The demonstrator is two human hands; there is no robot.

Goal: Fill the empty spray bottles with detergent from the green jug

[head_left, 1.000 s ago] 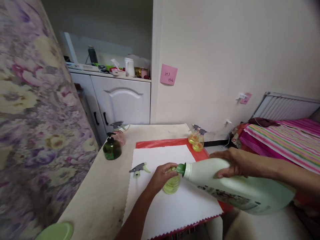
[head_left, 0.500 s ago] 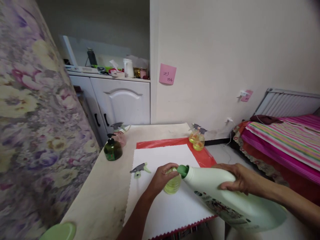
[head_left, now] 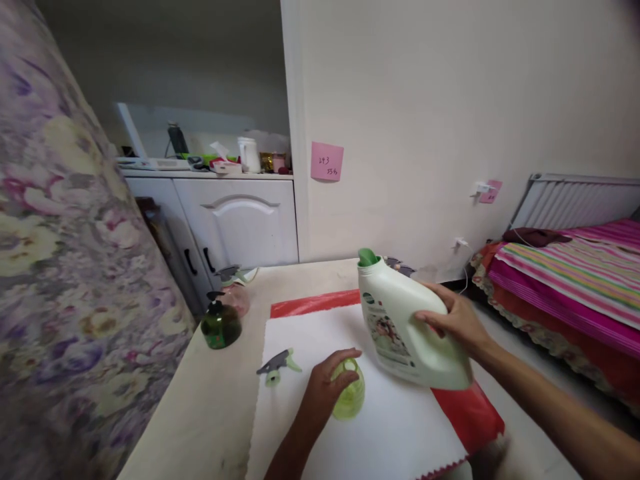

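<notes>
My right hand grips a big pale green detergent jug with a green spout, held nearly upright and tilted a little left above the white sheet. My left hand holds a small open yellow-green spray bottle that stands on the sheet. The bottle's grey and green trigger spray head lies loose on the sheet to the left of my left hand.
A red sheet lies under the white one on the beige table. A dark green pump bottle and a pink spray bottle stand at the table's left. Floral curtain at left, white cabinet behind, striped bed at right.
The jug's spout was at the small bottle's mouth with the jug lying low; my right hand has swung it up and away to nearly upright. My left hand stays on the bottle.
</notes>
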